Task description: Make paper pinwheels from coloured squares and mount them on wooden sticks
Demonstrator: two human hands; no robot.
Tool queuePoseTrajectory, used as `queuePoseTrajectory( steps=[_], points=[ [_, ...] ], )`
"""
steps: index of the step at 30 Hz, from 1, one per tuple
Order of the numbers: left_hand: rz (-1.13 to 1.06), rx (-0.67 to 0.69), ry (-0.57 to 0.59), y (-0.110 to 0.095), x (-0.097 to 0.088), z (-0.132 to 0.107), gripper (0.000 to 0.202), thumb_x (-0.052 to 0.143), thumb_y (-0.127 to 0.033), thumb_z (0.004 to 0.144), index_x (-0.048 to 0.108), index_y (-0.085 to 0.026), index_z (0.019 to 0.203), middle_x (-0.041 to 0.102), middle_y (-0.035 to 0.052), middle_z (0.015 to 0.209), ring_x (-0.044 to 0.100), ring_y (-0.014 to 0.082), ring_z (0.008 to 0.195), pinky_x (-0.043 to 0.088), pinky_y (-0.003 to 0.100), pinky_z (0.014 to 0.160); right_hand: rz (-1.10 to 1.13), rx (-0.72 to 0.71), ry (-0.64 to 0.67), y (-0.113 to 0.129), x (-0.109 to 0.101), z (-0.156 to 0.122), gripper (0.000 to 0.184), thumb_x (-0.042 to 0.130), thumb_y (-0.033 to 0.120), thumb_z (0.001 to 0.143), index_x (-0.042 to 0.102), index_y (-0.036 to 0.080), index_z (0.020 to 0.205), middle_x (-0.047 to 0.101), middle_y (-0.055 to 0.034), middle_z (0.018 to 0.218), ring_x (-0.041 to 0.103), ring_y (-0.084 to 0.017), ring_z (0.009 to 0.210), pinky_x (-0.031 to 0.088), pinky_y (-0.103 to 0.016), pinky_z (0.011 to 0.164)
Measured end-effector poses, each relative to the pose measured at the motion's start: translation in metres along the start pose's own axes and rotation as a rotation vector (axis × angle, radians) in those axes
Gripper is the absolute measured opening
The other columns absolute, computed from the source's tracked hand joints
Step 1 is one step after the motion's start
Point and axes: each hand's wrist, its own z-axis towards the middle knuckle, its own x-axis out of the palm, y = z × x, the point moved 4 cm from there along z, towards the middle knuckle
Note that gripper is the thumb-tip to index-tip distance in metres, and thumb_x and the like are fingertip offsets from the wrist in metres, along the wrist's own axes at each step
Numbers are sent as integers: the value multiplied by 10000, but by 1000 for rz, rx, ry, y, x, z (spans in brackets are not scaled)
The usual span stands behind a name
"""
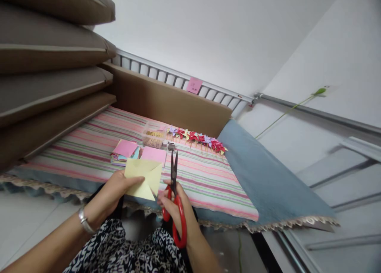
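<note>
My left hand pinches a pale yellow paper square by its left side, held up in front of me; diagonal cuts show in the paper. My right hand grips red-handled scissors, blades pointing up and nearly closed, just right of the paper. A silver bracelet sits on my left wrist. Behind the paper, a stack of pink and coloured paper squares lies on a striped cloth.
A clear box of thin sticks and a row of small paper pinwheels lie at the back of the striped cloth. A cardboard panel stands behind. Brown cushions are stacked at left. A blue cover lies at right.
</note>
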Motion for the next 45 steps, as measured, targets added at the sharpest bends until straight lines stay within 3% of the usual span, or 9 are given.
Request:
queuePoseTrajectory(
  steps=[3, 7, 11, 18, 25, 32, 45],
  points=[
    [44, -3, -21, -7, -11, 1, 462, 801, -273, 597, 714, -67, 1001, 766, 134, 807, 691, 242, 681, 527, 315, 644, -182, 53, 145, 0, -10, -21, 403, 653, 334, 765, 561, 199, 1134, 616, 1, 754, 543, -136, 621, 440, -249, 618],
    [70, 2, 20, -11, -16, 2, 415, 791, -280, 617, 725, -83, 976, 764, 124, 800, 688, 238, 677, 531, 322, 649, -391, 72, 273, 2, -15, -46, 310, 628, 314, 790, 632, 214, 1084, 520, 38, 688, 431, -103, 564, 345, -215, 541],
    [86, 2, 41, -13, -13, 1, 400, 789, -274, 622, 730, -85, 969, 763, 130, 817, 686, 234, 679, 530, 312, 645, -523, 94, 241, 2, -13, -55, 249, 643, 306, 764, 670, 193, 985, 445, 48, 634, 388, -111, 583, 308, -222, 543],
    [57, -5, 36, -17, -11, -5, 443, 787, -261, 623, 717, -75, 1018, 762, 142, 843, 686, 253, 702, 535, 327, 647, -535, 134, 226, 0, -7, -53, 189, 663, 327, 732, 682, 191, 862, 430, 49, 578, 387, -116, 550, 296, -229, 528],
    [43, -40, 54, -16, -10, -5, 434, 788, -250, 621, 718, -79, 1014, 764, 135, 824, 684, 242, 685, 530, 312, 629, -513, 152, 232, 6, -4, -52, 192, 657, 325, 737, 690, 201, 880, 459, 40, 608, 401, -123, 565, 305, -231, 542],
    [38, -7, 74, -18, -6, -8, 330, 791, -252, 609, 734, -78, 883, 765, 130, 818, 675, 227, 665, 521, 296, 610, -520, 170, 213, 10, -1, -51, 207, 666, 319, 720, 698, 183, 873, 469, 35, 615, 414, -126, 578, 310, -234, 550],
    [34, -17, 68, -22, -3, -12, 369, 784, -238, 612, 739, -87, 946, 762, 119, 776, 675, 224, 661, 513, 297, 624, -499, 178, 222, 12, -2, -52, 171, 650, 302, 731, 679, 189, 856, 449, 45, 579, 394, -113, 535, 296, -227, 509]
  ],
)
